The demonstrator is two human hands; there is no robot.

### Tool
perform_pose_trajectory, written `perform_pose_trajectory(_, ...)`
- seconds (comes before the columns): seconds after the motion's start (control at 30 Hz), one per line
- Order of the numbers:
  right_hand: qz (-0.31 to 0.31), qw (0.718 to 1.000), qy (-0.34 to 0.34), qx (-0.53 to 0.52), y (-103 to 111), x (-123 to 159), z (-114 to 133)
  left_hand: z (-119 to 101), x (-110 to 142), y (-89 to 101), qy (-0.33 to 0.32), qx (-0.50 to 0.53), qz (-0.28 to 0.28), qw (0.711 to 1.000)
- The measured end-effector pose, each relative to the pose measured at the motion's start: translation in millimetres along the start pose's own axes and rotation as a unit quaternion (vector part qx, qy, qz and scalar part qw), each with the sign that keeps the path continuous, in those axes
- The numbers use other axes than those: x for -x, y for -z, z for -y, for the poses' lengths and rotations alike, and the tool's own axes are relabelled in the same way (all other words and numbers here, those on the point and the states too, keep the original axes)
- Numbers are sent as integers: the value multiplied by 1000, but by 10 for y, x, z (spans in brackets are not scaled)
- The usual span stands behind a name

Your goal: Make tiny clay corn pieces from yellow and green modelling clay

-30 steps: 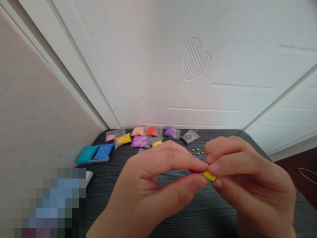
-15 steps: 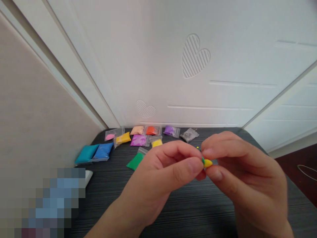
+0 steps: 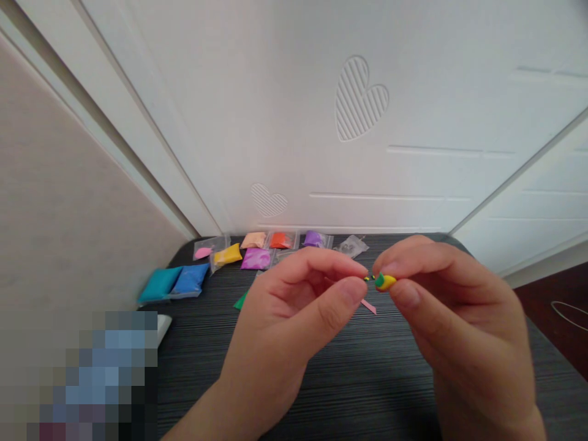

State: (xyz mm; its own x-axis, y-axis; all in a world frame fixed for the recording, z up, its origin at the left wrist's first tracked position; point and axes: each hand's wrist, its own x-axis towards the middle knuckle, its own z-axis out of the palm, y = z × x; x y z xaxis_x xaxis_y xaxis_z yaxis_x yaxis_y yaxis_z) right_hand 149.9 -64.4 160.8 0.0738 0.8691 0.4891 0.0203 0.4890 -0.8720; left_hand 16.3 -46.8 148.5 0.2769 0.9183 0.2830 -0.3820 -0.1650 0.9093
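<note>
A small yellow clay piece (image 3: 388,282) with a green cap (image 3: 379,281) at its left end is pinched between the thumb and forefinger of my right hand (image 3: 452,312). My left hand (image 3: 303,318) is just to its left, thumb and forefinger drawn close together. Whether anything sits between those left fingertips is hidden. A narrow gap separates them from the green end. Behind the gap show tiny yellow and dark bits (image 3: 370,278). A flat pink strip (image 3: 369,307) lies on the dark table below, partly covered by my left hand.
Bags of coloured clay line the table's back: teal (image 3: 159,284), blue (image 3: 190,280), yellow (image 3: 227,253), magenta (image 3: 257,258), orange-red (image 3: 278,239), purple (image 3: 314,239). A green bag (image 3: 241,301) is partly behind my left hand. A white panel (image 3: 294,122) rises behind the dark table (image 3: 331,392).
My left fingers have come off the green end and moved slightly left and up. The clay piece has risen a little in my right hand, and the pink strip is now visible.
</note>
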Motion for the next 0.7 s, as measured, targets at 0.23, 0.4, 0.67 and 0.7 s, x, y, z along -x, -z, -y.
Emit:
perform_pose_trajectory(0.23, 33, 986, -82, -141, -38, 15, -28, -89, 70, 28, -277, -338, -84, 896)
perform_pose_trajectory(0.4, 37, 976, -110, -185, -78, 43, -29, -98, 62, 41, -318, -401, -104, 853)
perform_pose_trajectory(0.67, 42, 971, -120, -203, -103, 48, -49, -121, 82, 44, -313, -426, -111, 842)
perform_pose_trajectory(0.7, 42, 970, -121, -205, -106, 48, -50, -121, 81, 48, -315, -428, -107, 840)
